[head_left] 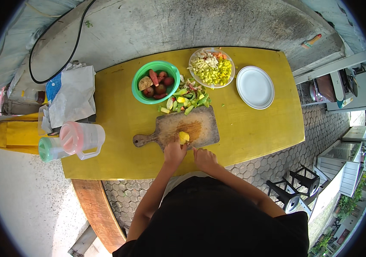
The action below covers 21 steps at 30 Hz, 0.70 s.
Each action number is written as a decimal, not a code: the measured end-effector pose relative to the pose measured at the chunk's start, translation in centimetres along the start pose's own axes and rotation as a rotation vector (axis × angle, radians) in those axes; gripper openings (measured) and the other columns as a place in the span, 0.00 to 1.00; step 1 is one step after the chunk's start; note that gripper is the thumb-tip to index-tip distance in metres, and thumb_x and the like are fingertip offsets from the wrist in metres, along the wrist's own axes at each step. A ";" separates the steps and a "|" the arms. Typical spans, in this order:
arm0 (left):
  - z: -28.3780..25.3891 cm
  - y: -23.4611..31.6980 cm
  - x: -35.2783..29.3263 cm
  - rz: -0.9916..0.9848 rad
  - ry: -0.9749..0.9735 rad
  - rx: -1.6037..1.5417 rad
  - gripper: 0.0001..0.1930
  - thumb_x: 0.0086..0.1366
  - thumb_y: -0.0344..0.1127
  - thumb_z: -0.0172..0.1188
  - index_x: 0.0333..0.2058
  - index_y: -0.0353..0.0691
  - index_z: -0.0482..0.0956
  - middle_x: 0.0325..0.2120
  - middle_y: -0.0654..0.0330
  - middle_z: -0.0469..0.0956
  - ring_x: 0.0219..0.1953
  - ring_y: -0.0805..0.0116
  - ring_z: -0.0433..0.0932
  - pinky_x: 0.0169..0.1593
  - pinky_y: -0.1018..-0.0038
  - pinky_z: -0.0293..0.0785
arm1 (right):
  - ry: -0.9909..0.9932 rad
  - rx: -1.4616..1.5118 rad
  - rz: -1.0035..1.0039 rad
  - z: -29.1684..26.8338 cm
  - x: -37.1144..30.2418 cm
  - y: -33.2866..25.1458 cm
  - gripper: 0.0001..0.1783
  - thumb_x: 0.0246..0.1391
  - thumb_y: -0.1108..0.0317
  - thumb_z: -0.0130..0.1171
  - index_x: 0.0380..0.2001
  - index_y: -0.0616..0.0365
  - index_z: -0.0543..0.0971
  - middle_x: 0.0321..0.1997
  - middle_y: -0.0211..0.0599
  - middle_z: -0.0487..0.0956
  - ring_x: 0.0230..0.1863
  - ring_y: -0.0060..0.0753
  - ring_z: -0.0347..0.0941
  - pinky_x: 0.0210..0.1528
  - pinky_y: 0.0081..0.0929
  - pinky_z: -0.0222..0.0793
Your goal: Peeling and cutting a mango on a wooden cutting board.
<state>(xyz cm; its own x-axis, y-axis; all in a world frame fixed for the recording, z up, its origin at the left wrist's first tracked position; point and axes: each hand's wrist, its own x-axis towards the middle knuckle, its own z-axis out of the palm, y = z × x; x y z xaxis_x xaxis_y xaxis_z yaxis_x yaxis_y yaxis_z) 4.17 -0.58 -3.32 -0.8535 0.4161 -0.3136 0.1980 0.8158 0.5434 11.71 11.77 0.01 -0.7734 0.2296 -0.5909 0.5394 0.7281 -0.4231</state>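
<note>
On the worn wooden cutting board (211, 122), my left hand (174, 153) grips a peeled yellow piece of fruit (184, 137) with its fingertips. My right hand (205, 159) is closed at the board's near edge, just right of the left one; what it holds is too small and hidden to make out. Beyond the board lies a heap of green, red and yellow peelings (200, 96). Behind them, a plate (196, 80) bears diced yellow, pale and orange pieces. Left of that, a green bowl (159, 64) holds several reddish and brown fruits or roots.
A white plate (255, 87) rests at the right of the yellow table (260, 128). Pink-lidded (82, 139) and green-lidded pitchers (49, 148) stand at the left, near a white bag (72, 92). Behind the table is a concrete wall (170, 25); black stools (283, 195) stand right.
</note>
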 end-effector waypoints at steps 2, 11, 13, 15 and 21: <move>-0.2 0.1 0.2 0.014 -0.002 0.015 0.30 0.52 0.42 0.58 0.51 0.30 0.66 0.28 0.44 0.76 0.29 0.47 0.77 0.33 0.60 0.73 | 0.037 0.006 -0.026 0.2 0.4 -0.5 0.30 0.61 0.51 0.34 0.22 0.65 0.77 0.24 0.58 0.76 0.29 0.61 0.74 0.35 0.50 0.69; -0.4 0.9 0.2 0.067 -0.005 0.094 0.30 0.51 0.40 0.59 0.50 0.28 0.65 0.29 0.44 0.76 0.32 0.49 0.77 0.36 0.61 0.74 | 0.073 0.005 -0.041 1.8 1.4 0.6 0.30 0.61 0.51 0.35 0.21 0.64 0.77 0.23 0.54 0.77 0.28 0.56 0.76 0.33 0.47 0.72; -0.8 1.5 0.5 0.034 -0.040 0.070 0.30 0.52 0.40 0.59 0.50 0.28 0.65 0.30 0.44 0.76 0.32 0.49 0.77 0.36 0.62 0.74 | 0.087 0.033 -0.045 1.5 2.1 0.6 0.30 0.61 0.51 0.35 0.22 0.63 0.77 0.22 0.54 0.77 0.27 0.57 0.75 0.32 0.47 0.72; -1.4 2.1 0.6 -0.019 -0.194 0.086 0.30 0.52 0.41 0.60 0.50 0.28 0.65 0.30 0.44 0.76 0.31 0.49 0.77 0.36 0.61 0.74 | 0.101 0.061 -0.052 1.7 1.9 0.8 0.30 0.61 0.51 0.36 0.22 0.63 0.77 0.22 0.54 0.76 0.26 0.57 0.75 0.31 0.46 0.72; -1.2 1.4 0.7 0.074 -0.011 0.119 0.29 0.52 0.42 0.60 0.48 0.28 0.67 0.24 0.44 0.76 0.30 0.49 0.77 0.34 0.61 0.74 | 0.074 0.120 -0.062 1.8 2.1 1.0 0.31 0.61 0.50 0.34 0.24 0.65 0.77 0.25 0.59 0.76 0.31 0.59 0.75 0.36 0.49 0.70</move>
<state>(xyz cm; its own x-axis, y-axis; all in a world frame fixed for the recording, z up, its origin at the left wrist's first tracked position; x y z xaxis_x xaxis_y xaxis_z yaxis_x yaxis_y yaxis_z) 3.24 0.38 -1.86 -0.8292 0.4807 -0.2851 0.3165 0.8244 0.4693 11.19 11.85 -2.89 -0.8263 0.2368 -0.5110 0.5226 0.6606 -0.5390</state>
